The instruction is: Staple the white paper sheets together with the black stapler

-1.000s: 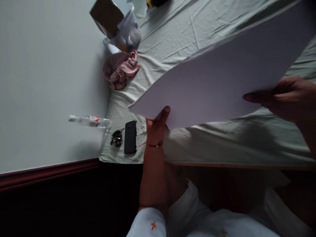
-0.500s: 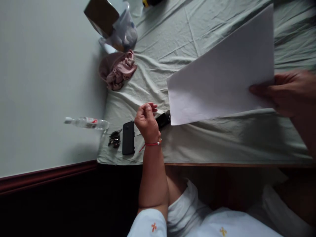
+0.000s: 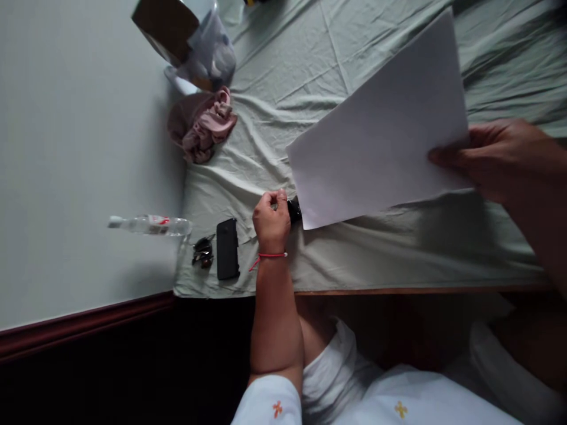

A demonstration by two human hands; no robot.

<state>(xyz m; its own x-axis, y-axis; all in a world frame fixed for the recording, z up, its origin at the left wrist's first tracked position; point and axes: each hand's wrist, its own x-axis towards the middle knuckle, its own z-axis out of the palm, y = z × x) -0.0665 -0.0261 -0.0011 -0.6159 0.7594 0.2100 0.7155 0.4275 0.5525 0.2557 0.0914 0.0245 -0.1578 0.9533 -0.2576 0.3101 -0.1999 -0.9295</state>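
A white sheet of paper [image 3: 376,130] is held at its right edge by my right hand [image 3: 500,153], thumb on top and fingers beneath. The sheet hangs above a pale green cloth-covered surface [image 3: 345,260]. My left hand [image 3: 271,219] is closed, thumb tip against the curled index finger, and no object shows in the pinch. It is just left of the sheet's near-left corner, apart from the paper. Behind that hand, a small black object [image 3: 294,210] is partly hidden by the hand and the paper, so its kind is unclear.
Left of my left hand lie a black phone [image 3: 227,249] and a bunch of keys [image 3: 202,252]. A clear plastic bottle [image 3: 150,225] lies by the wall. Farther back are a crumpled pink cloth [image 3: 204,125], a plastic bag [image 3: 217,53] and a cardboard box [image 3: 166,26].
My left hand has turned and moved slightly right, covering more of the black object. The paper and my right hand have shifted a little left in view. The whole view has drifted slightly.
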